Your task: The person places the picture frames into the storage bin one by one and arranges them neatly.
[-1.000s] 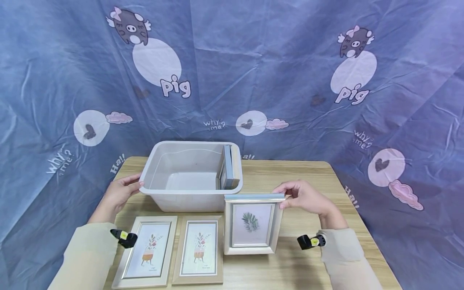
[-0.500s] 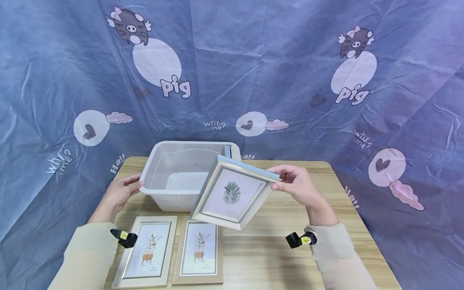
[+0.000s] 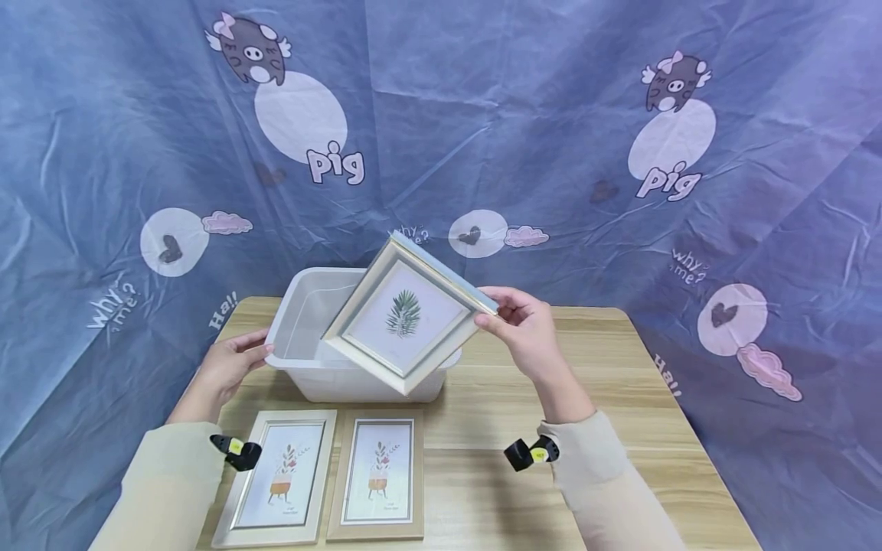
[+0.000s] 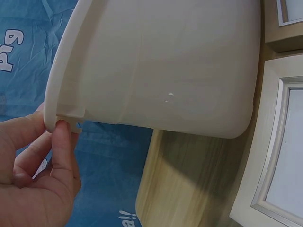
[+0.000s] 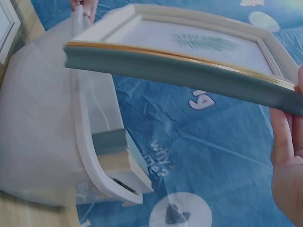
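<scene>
- Head view: the right hand (image 3: 527, 329) pinches the leaf-print frame (image 3: 404, 317) at one corner, thumb on the front and fingers curled behind.
- That frame is held tilted in the air, in front of and partly above the pale tub (image 3: 365, 384), hiding its right part.
- The left hand (image 3: 227, 371) grips the tub's left rim between thumb and fingers.
- Two flower-print frames, a cream one (image 3: 230, 509) and a tan one (image 3: 338, 490), lie face up side by side on the table (image 3: 648, 413), nearer the person than the tub.
- Left wrist view: thumb and fingertips close on the tub's rim.
- Right wrist view: the leaf-print frame's blue-green edge faces the camera; below it, a blue-edged frame (image 5: 110, 142) and a pale frame (image 5: 125, 168) stand together at one end inside the tub.
</scene>
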Action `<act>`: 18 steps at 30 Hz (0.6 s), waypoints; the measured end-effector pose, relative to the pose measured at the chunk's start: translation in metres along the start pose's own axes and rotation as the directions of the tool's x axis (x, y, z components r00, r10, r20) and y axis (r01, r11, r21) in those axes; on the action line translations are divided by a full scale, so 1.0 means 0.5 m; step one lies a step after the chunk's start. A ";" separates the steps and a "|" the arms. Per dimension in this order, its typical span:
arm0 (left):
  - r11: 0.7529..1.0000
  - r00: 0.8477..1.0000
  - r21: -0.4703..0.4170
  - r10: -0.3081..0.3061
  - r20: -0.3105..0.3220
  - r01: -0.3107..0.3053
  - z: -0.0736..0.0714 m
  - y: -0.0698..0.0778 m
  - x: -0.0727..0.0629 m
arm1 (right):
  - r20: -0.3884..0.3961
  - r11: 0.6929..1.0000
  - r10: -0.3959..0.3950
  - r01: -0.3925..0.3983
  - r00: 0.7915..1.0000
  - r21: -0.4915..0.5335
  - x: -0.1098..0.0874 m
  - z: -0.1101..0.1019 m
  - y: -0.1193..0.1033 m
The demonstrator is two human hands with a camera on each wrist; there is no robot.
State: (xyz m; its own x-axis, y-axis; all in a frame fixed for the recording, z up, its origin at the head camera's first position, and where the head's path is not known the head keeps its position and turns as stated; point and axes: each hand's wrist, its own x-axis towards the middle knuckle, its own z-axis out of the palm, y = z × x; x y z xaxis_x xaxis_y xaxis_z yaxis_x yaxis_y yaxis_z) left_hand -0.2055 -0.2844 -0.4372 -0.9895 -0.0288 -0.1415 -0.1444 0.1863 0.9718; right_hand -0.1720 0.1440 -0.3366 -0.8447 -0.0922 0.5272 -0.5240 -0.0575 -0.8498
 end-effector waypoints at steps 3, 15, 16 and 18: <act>1.000 1.000 0.000 0.001 0.000 -0.001 0.000 -0.002 0.001 | -0.067 1.000 -0.008 0.008 0.998 0.000 0.006 0.025 0.007; 1.000 1.000 -0.008 0.004 -0.002 -0.004 0.000 -0.007 0.004 | -0.357 0.995 -0.031 -0.004 0.934 -0.098 0.013 0.128 0.019; 1.000 1.000 -0.009 0.003 -0.001 -0.003 0.000 -0.006 0.004 | -0.374 0.994 -0.027 -0.015 0.927 -0.110 0.013 0.134 0.023; 1.000 1.000 -0.005 0.002 0.000 -0.002 0.000 -0.006 0.004 | -0.407 0.989 -0.019 -0.042 0.913 -0.141 0.012 0.146 0.030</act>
State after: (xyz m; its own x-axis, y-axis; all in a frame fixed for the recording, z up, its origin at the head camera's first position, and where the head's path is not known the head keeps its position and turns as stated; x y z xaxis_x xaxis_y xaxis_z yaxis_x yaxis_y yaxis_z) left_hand -0.2069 -0.2852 -0.4402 -0.9898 -0.0288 -0.1395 -0.1424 0.1814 0.9730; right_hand -0.1768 0.0699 -0.3464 -0.8055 0.3220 0.4976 -0.4982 0.0869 -0.8627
